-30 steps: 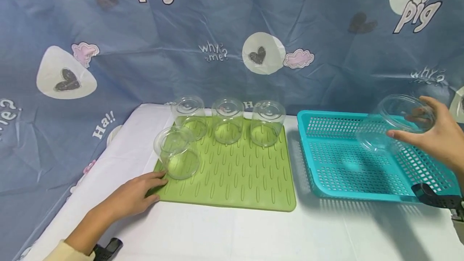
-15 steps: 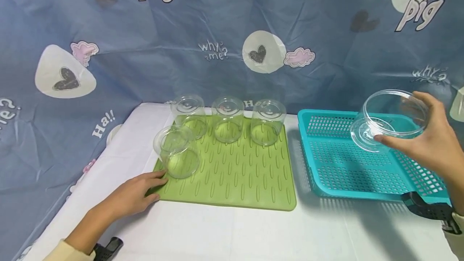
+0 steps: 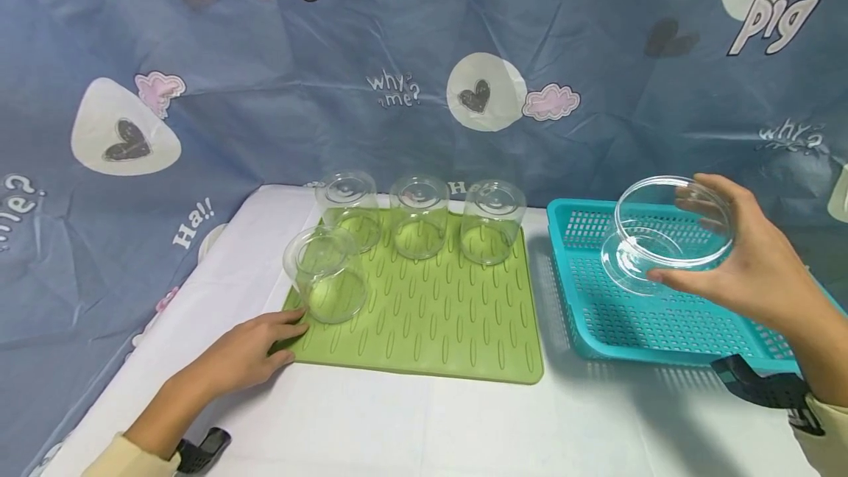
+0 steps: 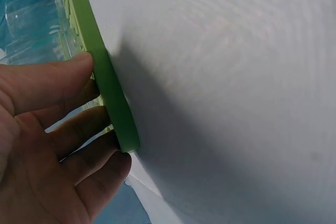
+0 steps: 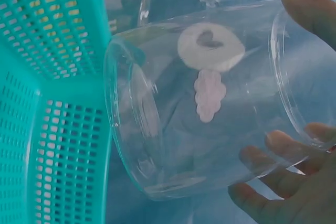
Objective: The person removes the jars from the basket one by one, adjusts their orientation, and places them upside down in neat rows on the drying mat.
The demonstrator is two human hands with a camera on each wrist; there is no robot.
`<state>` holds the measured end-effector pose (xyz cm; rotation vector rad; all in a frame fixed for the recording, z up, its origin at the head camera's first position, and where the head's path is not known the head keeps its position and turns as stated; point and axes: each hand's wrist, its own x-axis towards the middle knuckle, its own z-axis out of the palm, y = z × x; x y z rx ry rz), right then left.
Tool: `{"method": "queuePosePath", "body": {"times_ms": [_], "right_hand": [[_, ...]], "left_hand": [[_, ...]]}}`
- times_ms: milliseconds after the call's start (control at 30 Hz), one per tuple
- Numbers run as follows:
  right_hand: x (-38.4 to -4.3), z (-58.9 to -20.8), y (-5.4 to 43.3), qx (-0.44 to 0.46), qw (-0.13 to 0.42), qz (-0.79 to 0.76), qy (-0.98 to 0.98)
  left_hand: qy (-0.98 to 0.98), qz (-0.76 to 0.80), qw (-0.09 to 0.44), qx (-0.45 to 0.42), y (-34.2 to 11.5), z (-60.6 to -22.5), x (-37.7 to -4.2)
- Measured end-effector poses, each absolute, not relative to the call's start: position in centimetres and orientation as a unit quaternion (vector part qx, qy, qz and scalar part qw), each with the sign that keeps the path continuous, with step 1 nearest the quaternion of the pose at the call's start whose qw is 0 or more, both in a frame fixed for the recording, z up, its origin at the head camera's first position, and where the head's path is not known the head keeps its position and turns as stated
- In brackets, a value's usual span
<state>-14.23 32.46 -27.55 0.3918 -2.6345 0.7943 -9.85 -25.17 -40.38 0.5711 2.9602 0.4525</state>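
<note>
My right hand [image 3: 748, 263] grips a clear plastic cup [image 5: 194, 103] by one end, thumb on one side and fingers on the other. The cup is tilted and hangs above the turquoise basket [image 3: 589, 348]. My left hand [image 3: 248, 352] rests at the front left corner of the green mat [image 3: 430, 315]. In the left wrist view, its fingertips [image 4: 105, 177] touch the mat's edge, fingers nearly straight. On the mat, a clear cup [image 3: 336, 297] stands just beyond that hand. Behind it a row holds a left cup [image 3: 354, 223], a middle cup [image 3: 419, 227] and a right cup [image 3: 490, 234].
A white cloth [image 3: 397, 433] covers the table under the mat and basket. The basket, with perforated walls, stands right of the mat, a narrow strip of cloth between them. A blue printed curtain [image 3: 318, 124] hangs close behind the cups.
My right hand has moved left over the basket with the cup, turning it so its open rim faces more toward me. The left hand and the cups on the mat have stayed in place.
</note>
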Motion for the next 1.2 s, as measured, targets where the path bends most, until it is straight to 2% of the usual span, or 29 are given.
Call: {"method": "queuePosePath", "body": {"times_ms": [200,467,900,1033,1200], "right_hand": [[-14.4,-27.8,31.1,0.186,0.180,0.302,-0.918],[-13.6,-27.0,27.3,0.181,0.150,0.298,-0.925],[-14.8,-27.2,20.6,0.295,0.147,0.224,-0.917],[-15.1,-27.4,19.8,0.299,0.156,0.208,-0.918],[-15.2,-27.6,19.6,0.289,0.133,0.190,-0.929]], "left_hand": [[0.969,0.152,0.057,0.185,-25.2,-40.3,-9.9],[0.969,0.155,0.058,0.186,-25.1,-40.4,-10.0],[0.970,0.157,0.042,0.179,-25.2,-40.1,-9.8],[0.971,0.157,0.041,0.176,-24.8,-40.0,-10.0],[0.972,0.157,0.046,0.172,-24.6,-40.2,-9.9]]}}
